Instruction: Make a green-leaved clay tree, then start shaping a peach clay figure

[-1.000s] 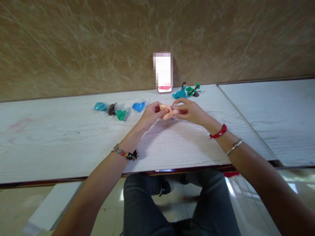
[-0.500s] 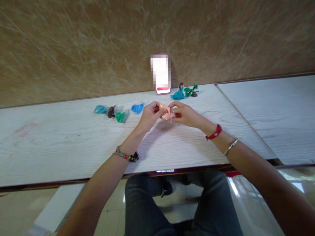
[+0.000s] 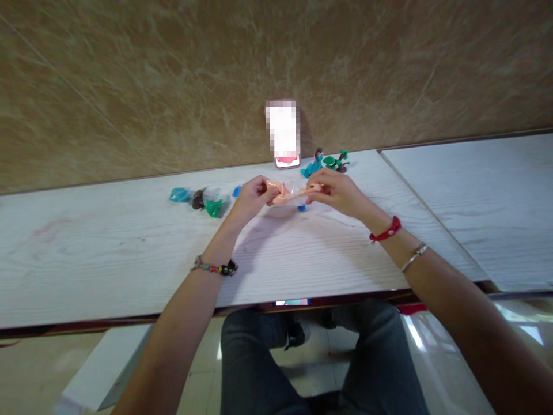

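Above the table, my left hand (image 3: 254, 197) pinches a clear plastic bag of peach modelling clay (image 3: 277, 192). My right hand (image 3: 336, 190) grips a stretched strand of the same clay, drawn out of the bag toward the right. A thin stretch of clay and clear plastic spans the gap between the hands. On the table below them lies a small blue lump (image 3: 301, 208). Just left of my left hand, a blue clay packet (image 3: 237, 191) is partly hidden by the fingers.
Bags of teal clay (image 3: 180, 195), brown clay (image 3: 197, 199) and green clay (image 3: 213, 207) lie on the left. A phone (image 3: 283, 135) leans on the wall. Behind my right hand stand a teal-dressed figurine (image 3: 313, 164) and a small green tree model (image 3: 337, 161).
My hands have moved apart, and the peach clay between them has been pulled into a strand. The small blue lump on the table now shows beneath them.
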Demonstrator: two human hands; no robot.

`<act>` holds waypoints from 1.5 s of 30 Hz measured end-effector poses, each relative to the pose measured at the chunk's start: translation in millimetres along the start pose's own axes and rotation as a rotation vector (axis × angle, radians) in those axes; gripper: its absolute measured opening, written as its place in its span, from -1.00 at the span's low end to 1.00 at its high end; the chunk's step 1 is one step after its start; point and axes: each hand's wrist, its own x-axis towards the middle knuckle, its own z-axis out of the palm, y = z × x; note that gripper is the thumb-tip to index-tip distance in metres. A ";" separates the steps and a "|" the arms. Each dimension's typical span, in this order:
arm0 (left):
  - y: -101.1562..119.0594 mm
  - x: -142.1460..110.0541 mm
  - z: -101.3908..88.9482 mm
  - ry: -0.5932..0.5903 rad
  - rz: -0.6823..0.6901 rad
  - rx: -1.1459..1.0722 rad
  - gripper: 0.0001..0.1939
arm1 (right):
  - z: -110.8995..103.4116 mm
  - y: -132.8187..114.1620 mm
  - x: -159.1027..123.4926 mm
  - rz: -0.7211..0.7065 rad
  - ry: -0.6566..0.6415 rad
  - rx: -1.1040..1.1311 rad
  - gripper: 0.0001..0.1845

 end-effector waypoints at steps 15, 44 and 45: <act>-10.7 2.4 -50.4 0.026 -0.151 0.063 -0.83 | -11.3 15.0 4.7 0.255 0.365 0.650 -0.67; 2.3 2.7 -47.6 0.172 -0.054 0.013 -0.84 | 4.4 -14.5 3.1 0.454 0.248 0.742 -0.72; -0.4 2.7 -56.1 0.222 -0.130 0.104 -0.86 | -0.1 -13.5 2.7 0.448 0.241 0.732 -0.74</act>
